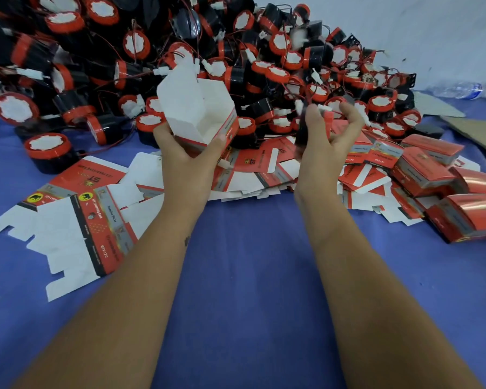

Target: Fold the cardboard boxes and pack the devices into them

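Observation:
My left hand (187,153) grips an erected red-and-white cardboard box (199,110) from below, its white flaps open upward. To its right, my right hand (324,136) holds a black device (302,127) with a red rim and a white connector, blurred by motion, level with the box and a little apart from it. A big heap of black-and-red devices (180,51) with red wires fills the far side of the blue surface. Flat unfolded boxes (76,220) lie at the left and under my hands.
Several closed red boxes (432,175) are piled at the right. A brown cardboard sheet (477,133) and a clear plastic bottle (463,89) lie at the far right. The blue cloth (250,276) spreads out in front of me, with a white wall behind.

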The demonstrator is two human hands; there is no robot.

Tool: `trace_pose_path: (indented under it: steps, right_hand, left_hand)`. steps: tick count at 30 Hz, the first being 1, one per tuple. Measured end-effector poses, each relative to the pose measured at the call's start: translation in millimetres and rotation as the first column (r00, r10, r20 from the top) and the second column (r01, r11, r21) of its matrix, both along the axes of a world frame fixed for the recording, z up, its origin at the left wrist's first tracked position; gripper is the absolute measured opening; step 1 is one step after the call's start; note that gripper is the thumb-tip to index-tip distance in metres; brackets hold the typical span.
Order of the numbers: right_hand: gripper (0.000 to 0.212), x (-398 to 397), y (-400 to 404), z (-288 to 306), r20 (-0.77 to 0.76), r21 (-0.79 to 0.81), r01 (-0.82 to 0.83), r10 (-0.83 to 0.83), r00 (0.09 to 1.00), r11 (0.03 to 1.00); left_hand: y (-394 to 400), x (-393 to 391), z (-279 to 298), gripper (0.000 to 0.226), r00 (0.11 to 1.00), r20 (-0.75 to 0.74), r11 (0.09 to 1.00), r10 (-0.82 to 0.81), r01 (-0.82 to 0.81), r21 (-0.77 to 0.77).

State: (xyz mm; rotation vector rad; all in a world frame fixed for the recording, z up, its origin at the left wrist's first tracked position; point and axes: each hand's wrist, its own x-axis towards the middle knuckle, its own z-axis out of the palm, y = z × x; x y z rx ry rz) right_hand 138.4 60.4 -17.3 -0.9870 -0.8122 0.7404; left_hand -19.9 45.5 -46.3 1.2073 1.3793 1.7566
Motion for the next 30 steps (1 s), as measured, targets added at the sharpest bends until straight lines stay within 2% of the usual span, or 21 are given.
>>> trace_pose_path:
  steps: [4,8,10,13,15,17,19,21,23,27,30]
  right_hand:
    - [0.027,-1.6,0.5,4.9,-0.024,-0.017,-0.078,0.078,0.997,0.997]
    - [0.044,-8.8,-1.1,8.5,-0.113,0.017,-0.189,0.189,0.975,0.982]
    - [0.048,-13.8,-5.5,10.0,-0.026,0.033,-0.193,0.194,0.981,0.981]
    - [0.05,-20.6,-13.5,7.1,0.312,0.131,-0.091,0.046,0.949,0.987]
    - [0.052,-22.1,-15.3,2.8,0.544,0.261,-0.04,-0.112,0.832,0.965]
    - [0.054,-23.1,-16.3,-1.1,0.728,0.312,-0.071,-0.191,0.659,0.947]
    - [0.057,-24.1,-15.9,-7.2,0.86,0.239,-0.136,-0.144,0.49,0.961]
    - [0.054,-23.5,-13.7,-12.6,0.915,0.156,-0.177,-0.075,0.396,0.972]
    - [0.047,-21.1,-10.7,-16.2,0.921,0.103,-0.187,-0.023,0.389,0.977]
    - [0.039,-18.2,-8.0,-19.6,0.888,0.043,-0.188,0.049,0.458,0.981]
    - [0.032,-19.5,-6.2,-20.4,0.879,0.021,-0.18,0.068,0.472,0.983]
  left_hand:
    - [-0.8,2.7,0.0,0.063,0.988,-0.152,1.0,-0.021,0.021,-0.004]
    - [1.7,2.0,-1.9,0.069,0.953,-0.301,0.999,-0.027,0.014,-0.044]
    - [3.1,0.9,-3.4,0.068,0.935,-0.354,0.999,-0.019,0.003,-0.045]
    - [3.2,0.7,-3.9,0.065,0.927,-0.376,0.999,-0.012,-0.003,-0.038]
    - [0.8,2.1,-2.9,0.062,0.924,-0.38,0.999,-0.032,0.023,-0.029]
    - [-2.4,4.0,-2.1,0.057,0.929,-0.36,0.996,-0.089,0.087,-0.021]
    - [-4.6,5.4,-2.8,0.059,0.93,-0.332,0.988,-0.157,0.15,-0.047]
    - [-5.1,5.7,-3.3,0.064,0.928,-0.319,0.981,-0.193,0.177,-0.077]
    - [-3.5,5.0,-4.0,0.064,0.925,-0.322,0.979,-0.201,0.183,-0.084]
    - [-1.3,4.8,-5.1,0.068,0.928,-0.313,0.979,-0.201,0.178,-0.101]
    - [1.1,3.8,-6.6,0.069,0.938,-0.287,0.979,-0.193,0.166,-0.115]
